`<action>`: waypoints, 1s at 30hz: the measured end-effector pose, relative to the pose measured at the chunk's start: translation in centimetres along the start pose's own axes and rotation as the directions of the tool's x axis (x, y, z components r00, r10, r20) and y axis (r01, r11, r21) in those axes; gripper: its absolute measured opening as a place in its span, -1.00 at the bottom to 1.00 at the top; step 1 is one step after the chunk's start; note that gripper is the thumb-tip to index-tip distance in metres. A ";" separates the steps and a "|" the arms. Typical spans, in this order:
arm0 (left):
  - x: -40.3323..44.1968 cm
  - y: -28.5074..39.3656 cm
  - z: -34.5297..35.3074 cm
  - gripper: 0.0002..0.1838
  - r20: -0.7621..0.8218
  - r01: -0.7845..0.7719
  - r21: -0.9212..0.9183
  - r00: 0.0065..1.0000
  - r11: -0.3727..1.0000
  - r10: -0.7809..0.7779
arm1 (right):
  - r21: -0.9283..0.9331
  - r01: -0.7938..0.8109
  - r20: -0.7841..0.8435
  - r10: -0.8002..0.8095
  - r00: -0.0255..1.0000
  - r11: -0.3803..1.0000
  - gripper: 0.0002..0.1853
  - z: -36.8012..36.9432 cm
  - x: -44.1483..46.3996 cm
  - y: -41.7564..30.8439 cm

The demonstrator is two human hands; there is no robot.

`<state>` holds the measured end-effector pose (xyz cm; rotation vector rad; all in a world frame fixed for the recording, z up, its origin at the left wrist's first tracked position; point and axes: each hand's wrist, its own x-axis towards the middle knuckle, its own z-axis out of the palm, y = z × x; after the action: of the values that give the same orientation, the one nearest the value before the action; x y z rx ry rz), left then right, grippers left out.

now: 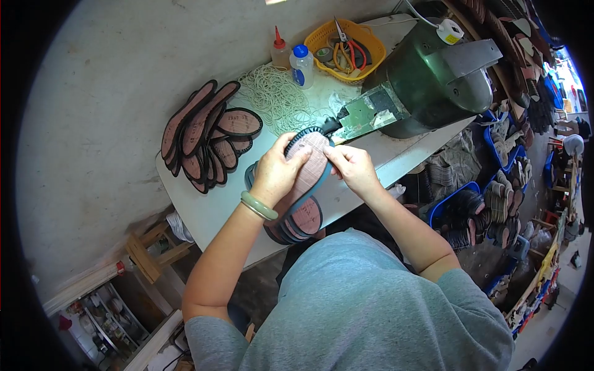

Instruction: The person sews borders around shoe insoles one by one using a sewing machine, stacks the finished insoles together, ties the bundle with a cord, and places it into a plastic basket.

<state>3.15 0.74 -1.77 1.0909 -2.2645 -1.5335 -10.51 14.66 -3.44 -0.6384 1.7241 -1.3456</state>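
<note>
My left hand (276,168) grips a shoe insole (314,162) with a pinkish woven face and a dark band round its edge; the thumb presses on the face. On the other side, my right hand (354,168) pinches the insole's rim between thumb and fingers. The insole's rounded, pleated end is right by the working end of a green machine (371,114); whether they touch I cannot tell. Beneath my left hand and wrist lies a stack of similar insoles (306,217), partly hidden. Another pile of insoles (204,127) is at the table's left.
On the white table (204,213) lies a tangle of pale cord (275,93). Behind it stand a red-capped bottle (280,52), a blue-capped bottle (302,67) and a yellow basket (370,38) with pliers. Blue crates (455,201) and a wooden stool (151,250) are on the floor.
</note>
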 end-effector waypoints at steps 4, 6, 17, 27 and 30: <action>-0.6 2.0 0.6 -0.48 0.001 0.070 0.041 0.998 0.997 -0.070 | 0.015 0.017 0.109 -0.018 0.994 1.000 -0.68 -0.6 -3.3 1.3; -0.8 2.7 1.0 -0.52 -0.041 0.039 0.063 0.998 0.997 -0.037 | 0.117 0.000 0.156 -0.018 0.988 0.993 -0.70 0.1 -5.4 3.8; -0.1 1.7 2.0 -0.44 -0.395 0.156 0.248 0.918 0.956 -0.047 | -0.498 0.291 -0.054 -0.364 0.930 0.817 -0.75 -1.4 -5.8 1.4; 2.7 -1.7 4.9 -0.51 -0.645 0.081 -0.210 0.737 0.974 -0.200 | -0.028 -0.155 0.148 0.158 0.976 0.987 -0.67 -6.7 -2.6 -0.1; 3.8 -2.5 4.8 -0.51 -0.654 0.070 -0.296 0.712 0.953 -0.255 | 0.354 -0.425 0.453 0.244 0.857 0.833 -0.59 -6.2 -6.4 -0.4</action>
<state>-0.91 1.21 -6.92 1.4979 -1.4536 -1.1369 -12.50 22.89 -0.67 -0.2858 1.0869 -1.1957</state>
